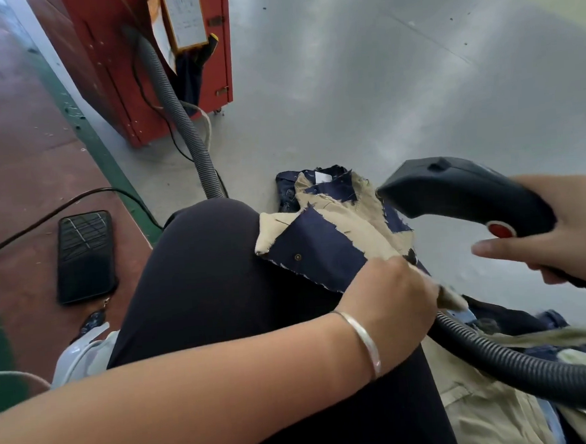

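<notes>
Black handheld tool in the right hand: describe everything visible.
Matte black plastic handheld tool, its rounded tapering head pointing left, held above the navy-and-beige garment; whether they touch is unclear. A red oval button sits on the handle. The right hand grips the handle, index finger straight below the button.

Grey floor (379,79), navy-tan garment (320,189), red cabinet (110,61)

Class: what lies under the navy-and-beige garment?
The garment rests partly on the black-trousered knee, gripped by the left hand. Grey floor shows beyond. What lies beneath its middle is covered.
</notes>
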Action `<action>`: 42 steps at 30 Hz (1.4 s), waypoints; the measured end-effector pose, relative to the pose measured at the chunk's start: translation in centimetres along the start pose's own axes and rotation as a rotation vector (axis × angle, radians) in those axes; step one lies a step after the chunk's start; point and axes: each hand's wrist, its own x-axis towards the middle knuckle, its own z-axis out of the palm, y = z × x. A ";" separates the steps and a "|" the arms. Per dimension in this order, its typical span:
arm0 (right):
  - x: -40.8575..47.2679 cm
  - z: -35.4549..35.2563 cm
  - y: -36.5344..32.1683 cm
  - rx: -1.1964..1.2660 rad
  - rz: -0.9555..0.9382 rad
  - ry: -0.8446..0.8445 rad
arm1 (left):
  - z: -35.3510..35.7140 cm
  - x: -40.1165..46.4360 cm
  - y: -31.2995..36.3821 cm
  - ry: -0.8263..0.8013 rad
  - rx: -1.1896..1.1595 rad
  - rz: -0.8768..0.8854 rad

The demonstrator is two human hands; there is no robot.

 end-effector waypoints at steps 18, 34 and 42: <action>-3.3 5.1 -2.8 -0.441 -0.050 -0.060 | 4.0 -8.2 2.7 0.222 -0.008 -0.117; 4.2 3.2 -3.8 -0.212 -0.086 0.145 | 3.3 -8.7 2.3 0.074 0.008 0.009; 0.6 -0.9 -0.2 0.010 0.077 0.179 | 3.6 -8.6 2.7 0.216 -0.026 -0.056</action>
